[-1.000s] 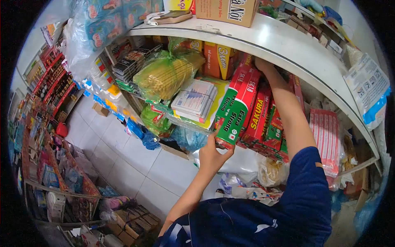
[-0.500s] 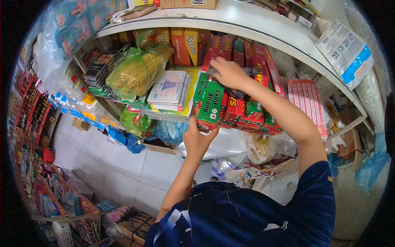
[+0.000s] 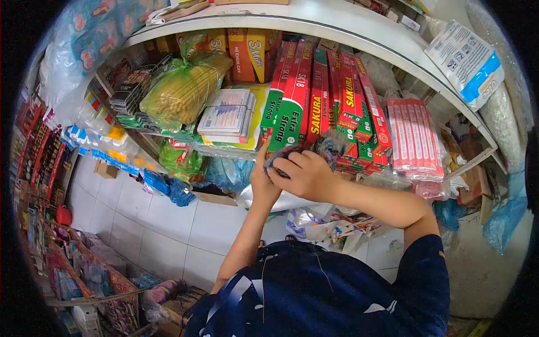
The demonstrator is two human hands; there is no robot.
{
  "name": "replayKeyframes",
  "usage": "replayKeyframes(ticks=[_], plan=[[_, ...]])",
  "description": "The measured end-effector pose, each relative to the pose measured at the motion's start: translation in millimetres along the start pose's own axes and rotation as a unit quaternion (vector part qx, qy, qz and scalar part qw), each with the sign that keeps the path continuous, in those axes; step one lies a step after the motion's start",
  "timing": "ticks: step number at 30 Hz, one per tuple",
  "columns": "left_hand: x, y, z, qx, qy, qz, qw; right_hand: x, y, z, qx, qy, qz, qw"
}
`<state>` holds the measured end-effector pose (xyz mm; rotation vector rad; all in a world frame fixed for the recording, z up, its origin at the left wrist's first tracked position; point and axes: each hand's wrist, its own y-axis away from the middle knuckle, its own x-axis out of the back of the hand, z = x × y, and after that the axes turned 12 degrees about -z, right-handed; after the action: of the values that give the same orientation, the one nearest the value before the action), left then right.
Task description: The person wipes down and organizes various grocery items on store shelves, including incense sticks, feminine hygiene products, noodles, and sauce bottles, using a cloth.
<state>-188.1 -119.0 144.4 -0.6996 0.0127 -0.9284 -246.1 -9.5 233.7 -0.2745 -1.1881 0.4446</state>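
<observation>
Long red and green boxes (image 3: 289, 121), marked Sakura and Extra Strong, lie side by side on the shelf. At the front end of the leftmost ones is my left hand (image 3: 264, 181), its index finger along the box's left edge and its thumb hidden behind the other hand. My right hand (image 3: 309, 177) is closed around a crumpled dark, multicoloured cloth (image 3: 330, 147), pressed against the front ends of the same boxes. Part of the cloth bulges out on either side of the fingers.
Left of the boxes sit a tied stack of cards (image 3: 224, 115) and a green plastic bag (image 3: 182, 90) of yellowish sticks. Pink-red packs (image 3: 415, 137) lie to the right. A white counter edge (image 3: 314, 17) curves above; orange cartons (image 3: 247, 53) stand behind.
My right hand has come down with the cloth from the top of the boxes to their front ends, beside my left hand. The red box tops are now uncovered.
</observation>
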Motion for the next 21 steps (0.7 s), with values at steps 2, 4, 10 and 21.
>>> replayKeyframes(ticks=[2, 4, 10, 21], plan=[[8.2, 1.9, -1.1, 0.035, 0.025, -0.062, 0.997, -8.5, 5.7, -3.1, 0.004, 0.014, 0.014, 1.0], [12.5, 4.4, -4.0, 0.032, 0.079, -0.102, 0.991, -15.0, 11.3, -8.9, -0.006, 0.029, 0.007, 1.0], [16.6, 3.3, -7.6, 0.012, 0.096, -0.12, 0.988, 5.0, 5.0, -8.0, -0.063, -0.004, 0.009, 0.998], [28.7, 2.0, 0.1, 0.043, 0.105, -0.082, 0.99, -28.8, 56.1, -33.5, -0.29, -0.192, 0.02, 0.938]])
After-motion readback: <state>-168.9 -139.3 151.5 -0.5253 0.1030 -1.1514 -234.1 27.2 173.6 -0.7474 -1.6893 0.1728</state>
